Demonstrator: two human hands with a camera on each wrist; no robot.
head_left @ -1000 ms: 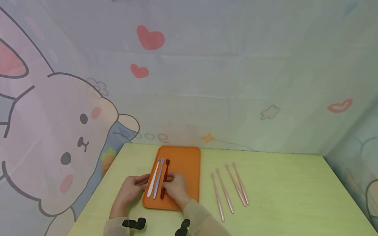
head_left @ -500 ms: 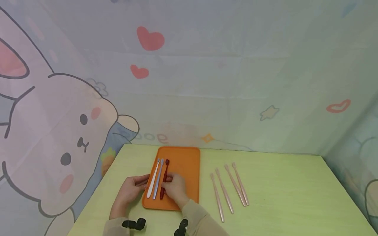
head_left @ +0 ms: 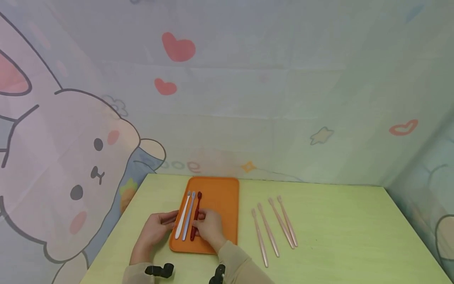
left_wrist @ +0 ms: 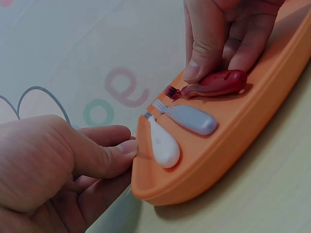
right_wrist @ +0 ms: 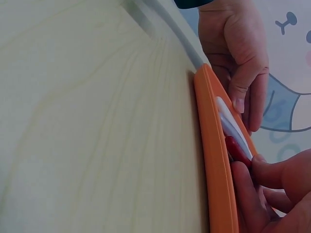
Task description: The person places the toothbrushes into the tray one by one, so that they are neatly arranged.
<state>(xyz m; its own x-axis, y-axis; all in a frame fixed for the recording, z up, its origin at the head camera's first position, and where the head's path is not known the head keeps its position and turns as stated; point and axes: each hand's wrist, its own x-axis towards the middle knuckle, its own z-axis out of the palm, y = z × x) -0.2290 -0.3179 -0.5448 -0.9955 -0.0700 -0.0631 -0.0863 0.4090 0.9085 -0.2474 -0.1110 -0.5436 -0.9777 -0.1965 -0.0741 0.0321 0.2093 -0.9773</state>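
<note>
No clear change over the last second: right hand (head_left: 211, 227) pinched the red toothbrush (left_wrist: 224, 82) in the orange tray (head_left: 223, 193), hence not yet released. Left hand (head_left: 154, 228) pinched the tray's left rim. Tray also held lavender toothbrush (left_wrist: 193, 120), white toothbrush (left_wrist: 165, 148); pink toothbrushes (head_left: 261, 244) lay outside on the surface (head_left: 340, 228).

Red toothbrush (left_wrist: 221, 82): lying lengthwise on tray, bristle head toward far end; pinched by right hand (head_left: 211, 227).
White toothbrush (left_wrist: 165, 145), pale blue-violet toothbrush (left_wrist: 192, 120): side by side, left of red.
Orange tray (head_left: 221, 197): rectangular, low-rimmed; left edge gripped by left hand (head_left: 155, 227).
</note>
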